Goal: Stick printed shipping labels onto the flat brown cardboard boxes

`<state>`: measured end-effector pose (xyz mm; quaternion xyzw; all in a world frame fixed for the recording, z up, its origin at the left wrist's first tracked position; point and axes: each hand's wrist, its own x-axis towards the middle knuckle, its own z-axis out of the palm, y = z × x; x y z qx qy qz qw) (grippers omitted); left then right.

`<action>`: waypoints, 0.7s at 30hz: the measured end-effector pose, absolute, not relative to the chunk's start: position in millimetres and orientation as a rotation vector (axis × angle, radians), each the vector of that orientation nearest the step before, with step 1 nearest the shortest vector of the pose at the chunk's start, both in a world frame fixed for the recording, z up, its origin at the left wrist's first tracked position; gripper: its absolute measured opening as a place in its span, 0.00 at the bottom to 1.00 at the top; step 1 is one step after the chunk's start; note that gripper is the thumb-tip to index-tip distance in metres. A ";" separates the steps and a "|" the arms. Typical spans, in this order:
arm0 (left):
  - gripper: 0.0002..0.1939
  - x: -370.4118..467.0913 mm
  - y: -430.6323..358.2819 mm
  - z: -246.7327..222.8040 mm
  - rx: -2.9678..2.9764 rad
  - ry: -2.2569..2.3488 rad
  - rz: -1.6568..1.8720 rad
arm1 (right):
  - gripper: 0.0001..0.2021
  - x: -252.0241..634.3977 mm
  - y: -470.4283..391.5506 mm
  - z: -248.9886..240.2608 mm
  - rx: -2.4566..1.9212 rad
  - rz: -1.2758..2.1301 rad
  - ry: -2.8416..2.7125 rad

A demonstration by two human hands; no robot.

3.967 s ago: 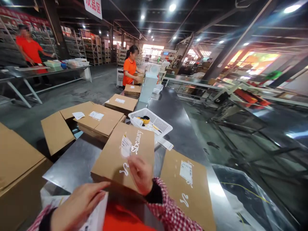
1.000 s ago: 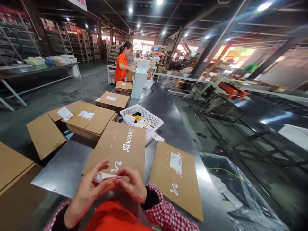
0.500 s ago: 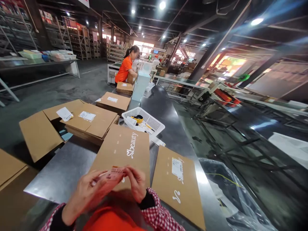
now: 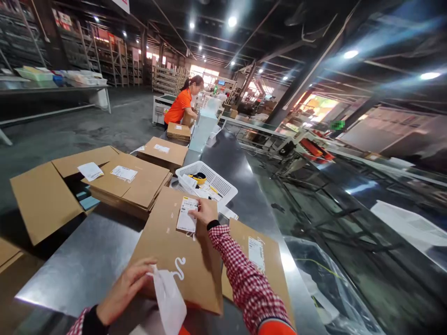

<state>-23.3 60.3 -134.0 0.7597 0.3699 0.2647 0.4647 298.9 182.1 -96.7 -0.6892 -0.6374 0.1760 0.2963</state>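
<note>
A flat brown carton (image 4: 160, 251) with white print lies on the metal table in front of me. On its upper part is a white printed label (image 4: 187, 215), and my right hand (image 4: 206, 213) rests on the label's right edge with bent fingers. My left hand (image 4: 127, 284), low at the carton's near left corner, pinches a thin white sheet (image 4: 170, 298) that hangs from the fingertips. Beside the carton on the right, partly behind my right sleeve, lies another labelled carton (image 4: 275, 265).
A white basket (image 4: 225, 184) with yellow tape stands beyond the carton. Stacked labelled cartons (image 4: 139, 179) and an open box (image 4: 45, 200) are at the left. Farther along the metal table (image 4: 87, 256), a person in orange (image 4: 178, 107) bends over. Clear plastic (image 4: 335, 279) lies at the right.
My right hand has moved forward onto the carton, where a label now lies. My left hand has moved slightly down; the reddish-looking sheet between both hands is gone, and a white sheet hangs from the left.
</note>
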 end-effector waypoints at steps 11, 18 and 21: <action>0.14 -17.8 66.1 -145.8 1.842 0.934 0.548 | 0.33 252.1 177.0 -123.5 -1.985 0.019 -2.012; 0.24 -31.1 65.0 -171.6 1.885 1.196 0.780 | 0.26 342.6 143.8 -105.7 -2.296 0.350 -1.297; 0.28 -36.5 62.2 -195.3 1.888 1.347 0.914 | 0.22 359.6 81.4 -123.4 -2.222 0.452 -1.236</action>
